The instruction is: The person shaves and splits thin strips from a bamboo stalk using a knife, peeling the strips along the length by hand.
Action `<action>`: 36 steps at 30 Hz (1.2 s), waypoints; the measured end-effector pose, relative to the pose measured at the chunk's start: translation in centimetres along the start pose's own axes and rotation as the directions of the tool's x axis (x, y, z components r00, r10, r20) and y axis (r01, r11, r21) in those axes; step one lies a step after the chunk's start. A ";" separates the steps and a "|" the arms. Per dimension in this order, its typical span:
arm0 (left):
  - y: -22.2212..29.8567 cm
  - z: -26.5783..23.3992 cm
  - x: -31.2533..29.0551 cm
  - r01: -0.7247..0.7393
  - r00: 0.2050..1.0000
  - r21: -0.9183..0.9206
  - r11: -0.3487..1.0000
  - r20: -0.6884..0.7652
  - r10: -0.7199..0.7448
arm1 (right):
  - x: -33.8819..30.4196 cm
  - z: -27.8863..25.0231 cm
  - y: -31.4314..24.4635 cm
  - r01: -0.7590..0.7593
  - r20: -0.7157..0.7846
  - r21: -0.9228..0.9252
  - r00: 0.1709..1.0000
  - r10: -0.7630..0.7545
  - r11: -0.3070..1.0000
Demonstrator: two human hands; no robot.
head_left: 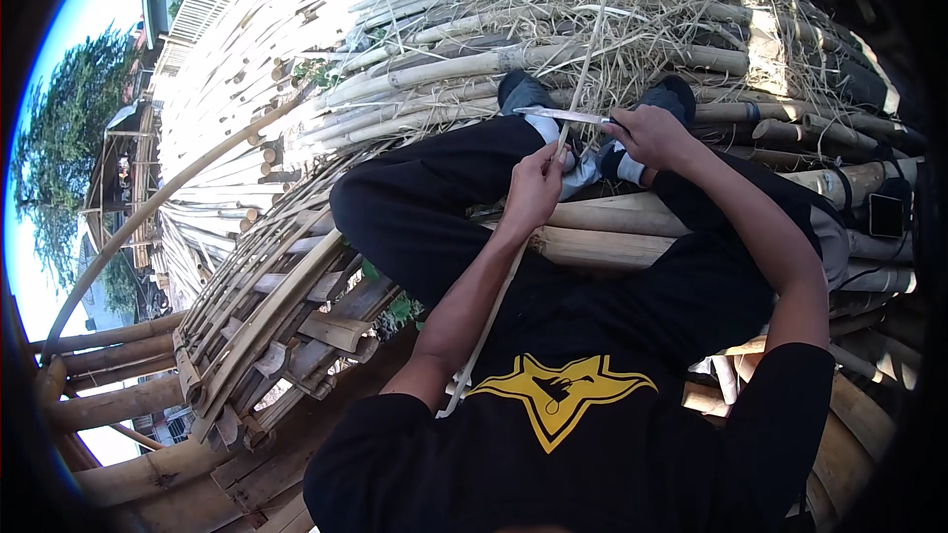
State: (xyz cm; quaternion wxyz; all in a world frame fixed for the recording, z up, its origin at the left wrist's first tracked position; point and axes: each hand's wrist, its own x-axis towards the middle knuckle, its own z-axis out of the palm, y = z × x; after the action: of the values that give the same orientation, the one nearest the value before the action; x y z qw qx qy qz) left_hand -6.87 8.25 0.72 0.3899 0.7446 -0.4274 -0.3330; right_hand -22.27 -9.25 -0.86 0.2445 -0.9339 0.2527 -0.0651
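Note:
A long thin bamboo strip (592, 44) runs from the far edge past my feet and down under my left forearm to my waist. My left hand (534, 181) is closed around it in front of my lap. In my right hand (652, 136) is a knife (565, 115), gripped by its handle, its pale blade pointing left. The blade crosses the strip just beyond my left fingers; whether its edge touches the strip I cannot tell. Dark shoes (523, 92) on my feet rest beyond the blade.
Curly bamboo shavings (671, 0) cover the poles beyond my feet. Bamboo poles (434, 74) lie in rows ahead and left. A bundle of split bamboo (286, 306) sits by my left knee. A small black device (886, 215) with a cable lies at the right.

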 end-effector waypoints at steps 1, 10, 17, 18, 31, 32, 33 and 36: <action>0.0 0.1 -0.2 -0.016 1.000 -0.001 1.000 -0.006 0.016 | -0.2 -0.4 -0.4 0.055 0.068 -0.006 0.996 -0.054 0.998; 0.3 0.0 0.3 0.021 0.999 -0.027 0.999 0.028 -0.021 | 1.0 -0.4 2.5 -0.238 -0.166 0.123 0.952 0.256 0.964; 0.9 0.3 -1.2 -0.003 1.000 0.060 0.998 -0.001 0.003 | 1.5 -0.4 5.2 -0.182 -0.135 0.004 0.974 0.181 0.983; 0.2 0.6 -1.1 -0.045 0.999 0.063 0.997 0.011 0.045 | 1.8 -2.0 8.6 -0.156 -0.142 -0.132 0.980 0.137 0.979; 1.3 0.6 -0.5 -0.070 0.994 0.048 0.996 0.082 0.066 | 1.7 -0.8 7.7 -0.204 -0.284 -0.116 0.945 0.164 0.972; 1.3 0.7 -0.1 -0.078 0.994 0.046 0.996 0.075 0.074 | 1.9 0.4 6.4 -0.231 -0.303 0.027 0.925 0.229 0.973; 0.9 0.6 0.0 -0.018 0.997 -0.045 0.999 0.075 0.021 | 1.7 1.4 4.4 -0.252 -0.310 0.173 0.903 0.296 0.952; 0.1 0.3 -0.3 0.021 0.995 -0.100 0.995 0.100 -0.011 | -0.5 0.5 0.2 0.200 -0.039 -0.034 0.979 -0.201 0.979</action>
State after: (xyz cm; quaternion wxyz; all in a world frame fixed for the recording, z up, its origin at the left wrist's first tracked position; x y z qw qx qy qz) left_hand -7.26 8.42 0.69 0.4024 0.7099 -0.4229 -0.3940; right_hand -22.68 -8.95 -1.44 0.2171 -0.9566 0.1634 -0.1050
